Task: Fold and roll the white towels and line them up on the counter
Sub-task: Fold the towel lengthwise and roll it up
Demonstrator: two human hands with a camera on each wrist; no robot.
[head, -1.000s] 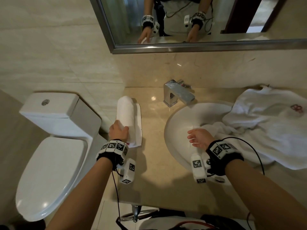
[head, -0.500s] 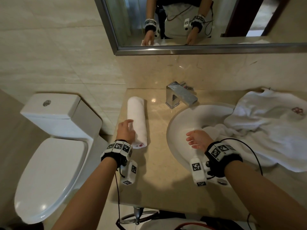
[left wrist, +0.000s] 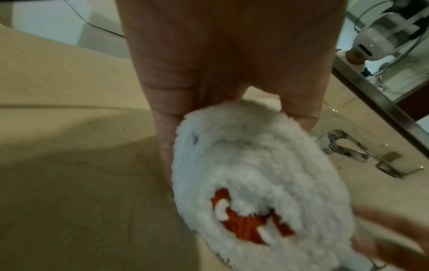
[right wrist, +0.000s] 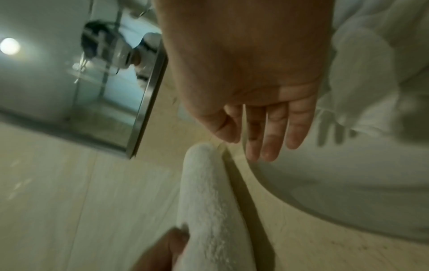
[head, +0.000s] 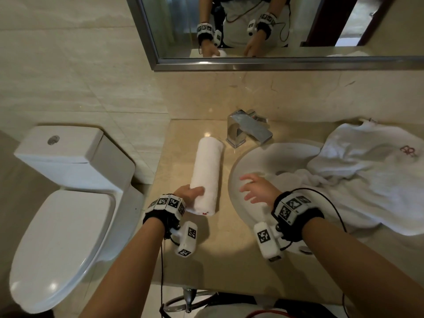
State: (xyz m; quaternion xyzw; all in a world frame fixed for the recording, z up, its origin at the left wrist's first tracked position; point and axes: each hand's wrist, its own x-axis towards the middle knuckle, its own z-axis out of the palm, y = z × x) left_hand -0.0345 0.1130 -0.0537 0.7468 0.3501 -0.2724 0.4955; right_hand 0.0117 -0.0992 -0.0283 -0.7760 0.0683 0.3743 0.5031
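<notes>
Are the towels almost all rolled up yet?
Not yet. One rolled towel lies on the counter, with the left hand gripping its near end. The right hand hovers open over the sink. The crumpled towels beside it are unrolled.

- No readable words or numbers anywhere.
- Red embroidered emblem on loose white towel, no legible letters.
- Black-and-white square marker codes on wristbands.

I see the rolled towel as fluffy white terry cloth with red stitching at its end. The desk looks like polished beige stone, glossy. The faucet is shiny chrome metal, the sink smooth white ceramic.
</notes>
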